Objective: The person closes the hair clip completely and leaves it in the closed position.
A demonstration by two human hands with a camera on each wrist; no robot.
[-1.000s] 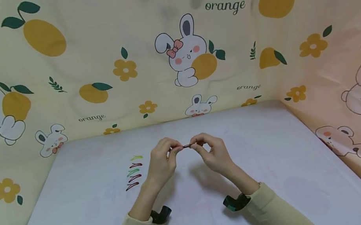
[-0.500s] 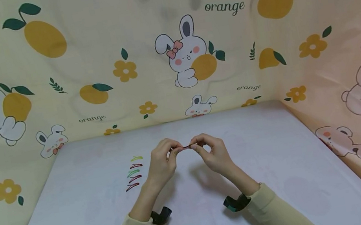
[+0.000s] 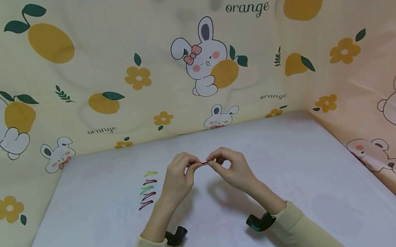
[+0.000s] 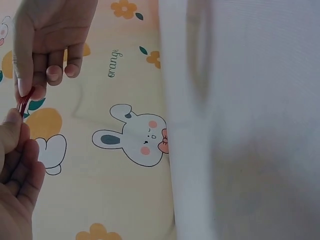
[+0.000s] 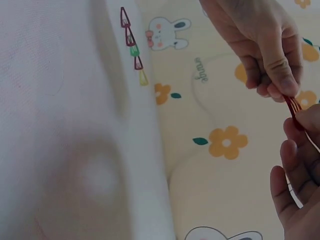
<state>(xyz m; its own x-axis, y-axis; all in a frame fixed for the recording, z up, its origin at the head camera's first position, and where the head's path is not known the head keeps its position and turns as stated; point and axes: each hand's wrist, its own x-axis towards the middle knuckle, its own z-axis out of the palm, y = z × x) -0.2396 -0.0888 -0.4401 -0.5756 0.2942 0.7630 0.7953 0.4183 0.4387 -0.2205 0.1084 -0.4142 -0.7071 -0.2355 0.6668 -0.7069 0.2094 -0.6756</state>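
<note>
Both hands meet over the far middle of the white table. A dark red snap hair clip (image 3: 204,163) is stretched between them, its narrow strips showing in the right wrist view. My left hand (image 3: 180,176) pinches one end between thumb and forefinger. At the other end, my right hand (image 3: 234,169) has the same kind of pinch, its thumb pressed along the clip. Fingertips cover both ends. To the left stands a column of snap clips: a yellow clip (image 3: 150,173), a green clip (image 3: 146,189) and dark red clips, the nearest red clip (image 3: 146,204) splayed.
The white tabletop (image 3: 218,242) runs back to a cream curtain (image 3: 150,26) printed with rabbits and oranges. More of this cloth hangs at the left and right sides. A black wrist camera (image 3: 176,236) sits at the left cuff, another black camera (image 3: 260,222) at the right.
The right fingertips have shifted slightly left along the clip, closer to the left fingertips, so less of it shows. Both hands dip a touch; the column of clips stays put.
</note>
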